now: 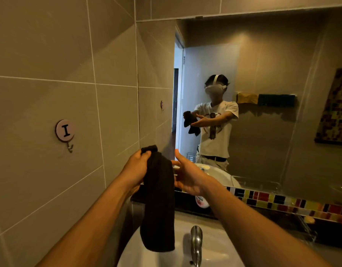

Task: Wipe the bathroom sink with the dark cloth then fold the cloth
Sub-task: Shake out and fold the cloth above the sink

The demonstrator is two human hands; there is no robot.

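Two hands are raised above the sink point(220, 247), and only one has the dark cloth point(158, 199). The fingers point(145, 154) of the left hand point(135, 170) are closed on the cloth near its top edge, a small flap being left sticking up above the grip. The fingers of the right hand point(187, 176) are spread wide and hold nothing; the palm is turned toward the cloth, just beside its upper right edge, though contact cannot be judged. From the left grip the cloth hangs straight down as a long narrow strip, apparently already doubled, its lower end dangling over the basin just left of the faucet point(196, 243). The folding step seems to be in hand.

Several things could go wrong. With a one-sided pinch, the layers could be let slip out of line when the right hand takes hold, so that a crooked fold is made. If the strip is lowered carelessly, its end could be dragged into the basin or caught on the faucet. Items on the counter point(282, 218) behind could be knocked by a swung elbow.
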